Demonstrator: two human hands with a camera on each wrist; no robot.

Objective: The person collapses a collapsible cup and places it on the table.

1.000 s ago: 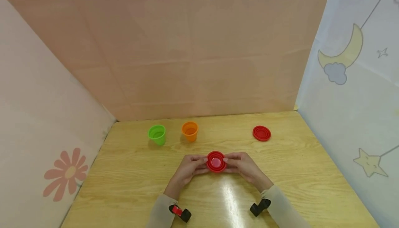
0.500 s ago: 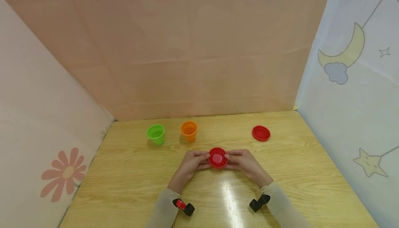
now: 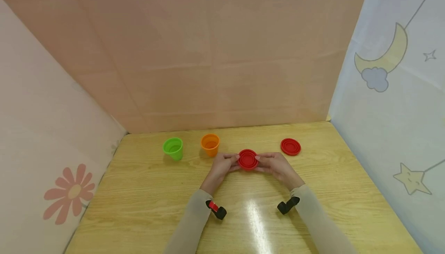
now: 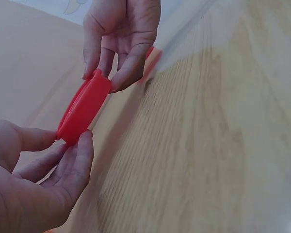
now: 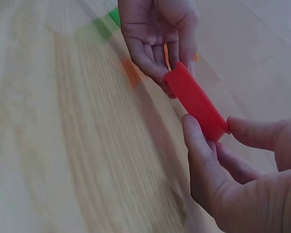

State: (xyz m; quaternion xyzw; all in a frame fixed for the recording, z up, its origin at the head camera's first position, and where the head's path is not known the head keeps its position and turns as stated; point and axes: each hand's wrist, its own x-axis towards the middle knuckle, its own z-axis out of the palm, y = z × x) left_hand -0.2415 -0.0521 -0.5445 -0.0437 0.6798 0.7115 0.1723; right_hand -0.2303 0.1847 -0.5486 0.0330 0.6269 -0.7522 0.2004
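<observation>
A red collapsible cup (image 3: 248, 160), folded into a flat ringed disc, is held between my two hands near the middle of the table. On its left edge my left hand (image 3: 222, 166) pinches the rim, thumb on top and fingers beneath. My right hand (image 3: 276, 166) grips the opposite edge the same way. Both wrist views show the red cup's smooth side wall (image 4: 85, 109), apparently raised off the wood. Just beyond my left hand stands an orange cup (image 3: 210, 145), expanded and upright. A second red collapsed cup (image 3: 290, 146) lies flat beyond my right hand.
A green expanded cup (image 3: 173, 148) stands left of the orange one. Behind the wooden table (image 3: 139, 207) rises a tan backdrop (image 3: 208, 61), with pale printed panels along both sides. Each wrist carries a black camera mount (image 3: 288, 205).
Both hands have carried the red cup away from my body and slightly right, towards the back of the table. The other cups stay where they were.
</observation>
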